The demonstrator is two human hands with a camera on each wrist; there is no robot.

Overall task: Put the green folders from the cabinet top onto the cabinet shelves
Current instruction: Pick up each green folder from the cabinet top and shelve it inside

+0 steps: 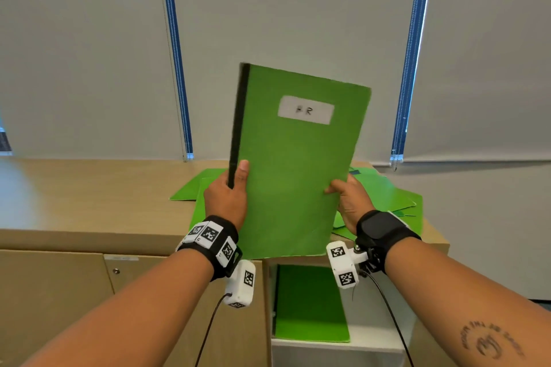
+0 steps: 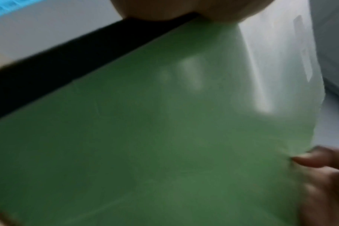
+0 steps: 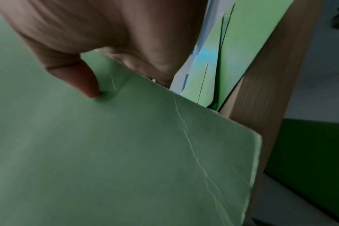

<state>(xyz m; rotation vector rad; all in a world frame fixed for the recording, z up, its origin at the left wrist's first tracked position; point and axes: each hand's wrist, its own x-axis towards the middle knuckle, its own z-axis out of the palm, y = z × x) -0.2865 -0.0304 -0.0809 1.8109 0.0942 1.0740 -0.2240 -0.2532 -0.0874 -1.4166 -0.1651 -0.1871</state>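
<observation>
A green folder [image 1: 292, 164] with a black spine and a white label reading "HR" is held upright in front of me, above the cabinet top [image 1: 89, 194]. My left hand [image 1: 229, 191] grips its spine edge, thumb on the front. My right hand [image 1: 347, 197] pinches its right edge, thumb on the cover. The folder [image 2: 145, 137] fills the left wrist view; in the right wrist view my thumb [image 3: 81, 79] presses its creased cover [image 3: 126, 152]. Several more green folders [image 1: 384, 197] lie on the cabinet top behind it. Another green folder [image 1: 310, 304] lies on a white shelf [image 1: 375, 334] below.
The wooden cabinet has a shut door [image 1: 53, 307] at the left with a small lock. Grey roller blinds [image 1: 283, 9] with blue side strips cover the windows behind. The cabinet's right end [image 1: 438, 241] drops off to a grey wall.
</observation>
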